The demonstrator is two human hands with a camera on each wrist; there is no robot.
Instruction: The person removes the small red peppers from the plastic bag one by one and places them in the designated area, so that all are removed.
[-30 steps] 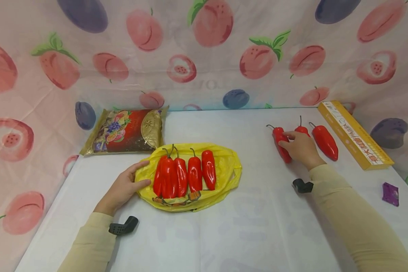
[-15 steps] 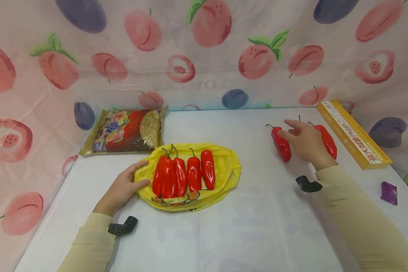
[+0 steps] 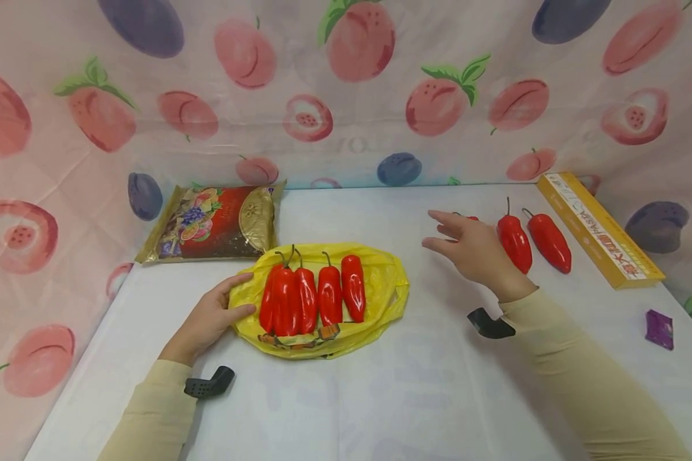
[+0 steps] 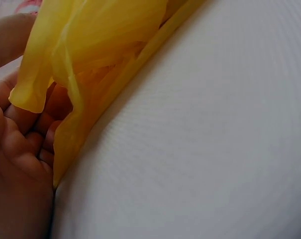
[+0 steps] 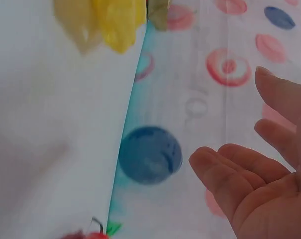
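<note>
A yellow plastic bag (image 3: pixel 389 275) lies spread on the table, with several red chili peppers (image 3: pixel 330 296) on it. My left hand (image 3: pixel 207 320) holds the bag's left end, thumb and index finger lying over its edge. In the left wrist view, the other fingers (image 4: pixel 28 124) curl at the yellow plastic, partly covered by it. My right hand (image 3: pixel 475 253) hovers over the table with spread, relaxed fingers and nothing in them. It hides most of one red chili pepper; two more, a nearer one (image 3: pixel 514 242) and a farther one (image 3: pixel 549 242), lie to its right.
A gold and brown package (image 3: pixel 216 221) lies behind the bag at the left. At the right, a long yellow pasta box (image 3: pixel 600 229) lies at an angle, and a small purple packet (image 3: pixel 660 330) is nearer. Fruit-printed cloth (image 3: pixel 352 141) hangs along the back.
My right hand shifted rightward off the left loose pepper, then came back left with fingers spread. The loose peppers stay where they were. My left hand and the bag have not moved.
</note>
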